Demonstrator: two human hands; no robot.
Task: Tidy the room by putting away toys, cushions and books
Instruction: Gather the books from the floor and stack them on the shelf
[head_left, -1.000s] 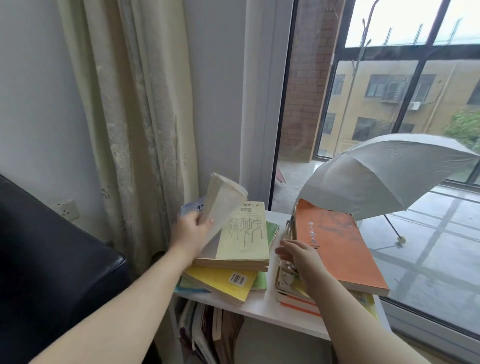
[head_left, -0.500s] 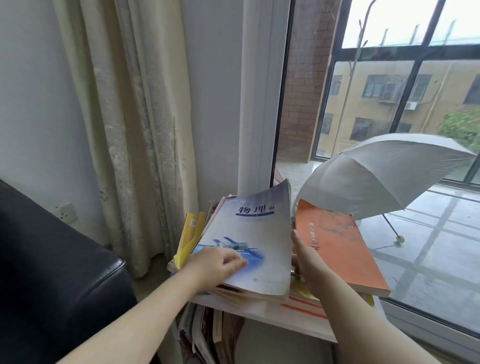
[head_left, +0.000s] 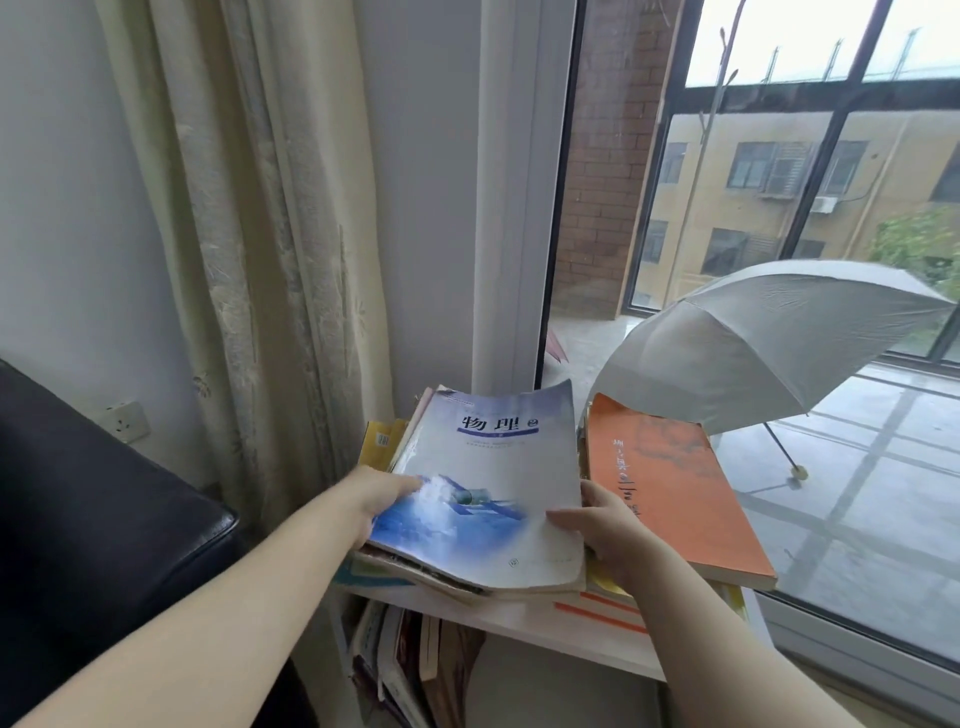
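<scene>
Your white shelf beside the window carries two piles of books, and the orange book tops the right pile. The blue book lies face up on top of the left pile. Your left hand clasps its left edge, fingers tucked under the cover; your right hand pinches its right edge, thumb on the cover.

Held btw left hand & right hand: blue-and-white softcover paper textbook, cover glossy, edges worn & curled. Just right of right-hand grip: orange matt paperback book. Under grip: smooth white shelf board, slight sheen. Left of left-hand grip: cream woven cloth curtain, matt, textured; black leather-look sofa arm, smooth, low sheen. Beyond grip, behind glass: grey cloth umbrella, matt, thin metal shaft.
</scene>
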